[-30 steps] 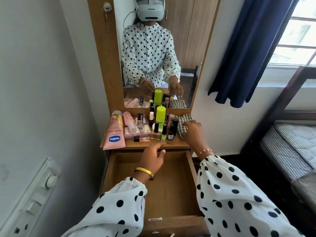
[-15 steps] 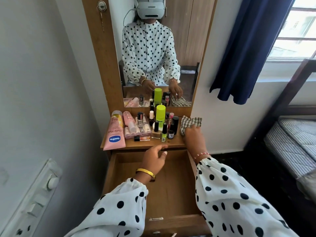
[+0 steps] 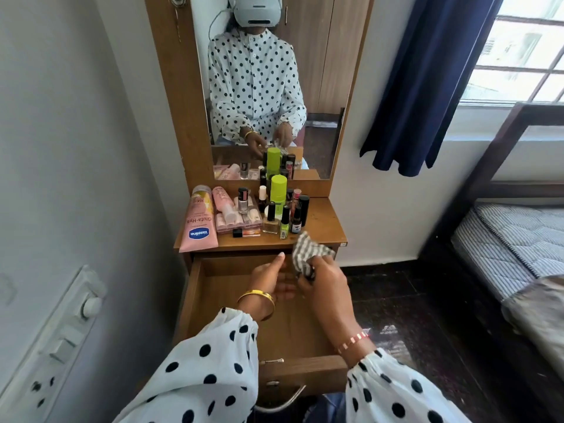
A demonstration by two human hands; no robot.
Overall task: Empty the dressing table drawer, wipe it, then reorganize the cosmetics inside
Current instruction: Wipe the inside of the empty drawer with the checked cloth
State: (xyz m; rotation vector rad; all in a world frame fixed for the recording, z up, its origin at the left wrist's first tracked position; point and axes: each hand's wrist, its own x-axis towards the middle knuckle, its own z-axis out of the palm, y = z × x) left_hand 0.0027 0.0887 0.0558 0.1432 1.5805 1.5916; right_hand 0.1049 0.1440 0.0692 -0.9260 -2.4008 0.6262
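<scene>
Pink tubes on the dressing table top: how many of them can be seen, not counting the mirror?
2. The large Vaseline tube lies at the left edge. A smaller pink tube lies right beside it. Other tubes may be hidden behind the bottles.

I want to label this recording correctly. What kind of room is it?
Most likely a bedroom: a wooden dressing table with a mirror holds cosmetics, a bed with a striped mattress stands at the right, and a curtained window is behind.

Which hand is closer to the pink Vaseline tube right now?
Left. The left hand hangs over the open drawer, right of the Vaseline tube; the right hand, gripping the checked cloth, is farther right.
</scene>
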